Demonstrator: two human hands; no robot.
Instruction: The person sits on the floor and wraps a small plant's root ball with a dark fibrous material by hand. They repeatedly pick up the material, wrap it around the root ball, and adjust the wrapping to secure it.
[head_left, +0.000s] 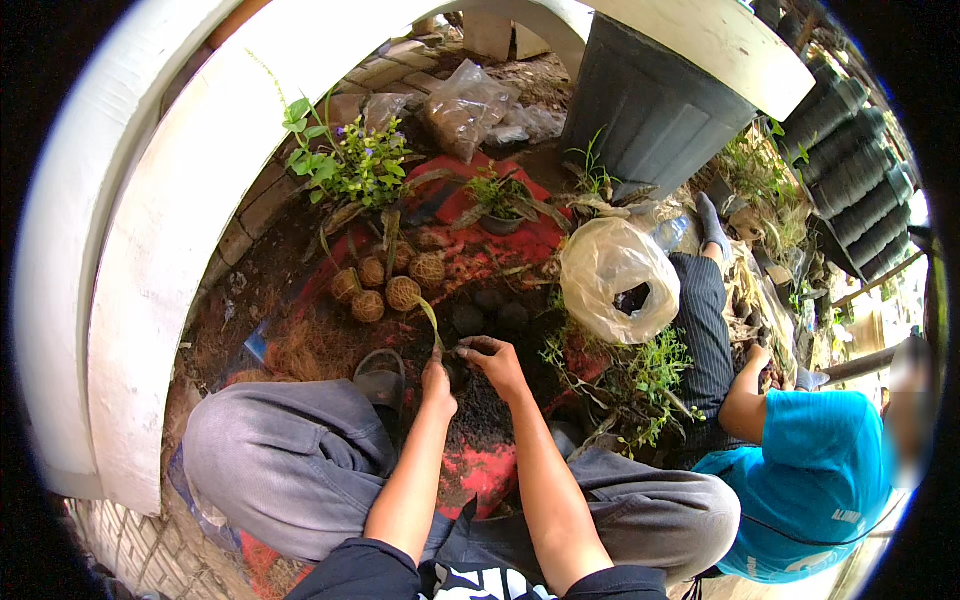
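Between my knees, my left hand (438, 381) grips the base of a long green strap-like leaf (430, 319). Close on its right, my right hand (491, 363) has its fingers bent at the top of a dark lump by the leaf's base; whether they pinch anything is unclear. Dark loose soil (484, 416) lies below the hands on a red sheet (491, 472). Several fibre-wrapped balls (403, 293), some with leaves rising from them, sit together beyond my left hand. Dark round lumps (513, 317) lie just beyond my right hand. Brown fibre (307, 352) is heaped at the left.
A rolled-open plastic bag (600, 255) stands right of centre, beside leafy plants (652, 375). Another person in a blue shirt (817, 450) sits at the right, legs stretched forward. A large dark planter (652, 105), filled plastic bags (469, 105) and flowering plants (367, 161) stand at the back.
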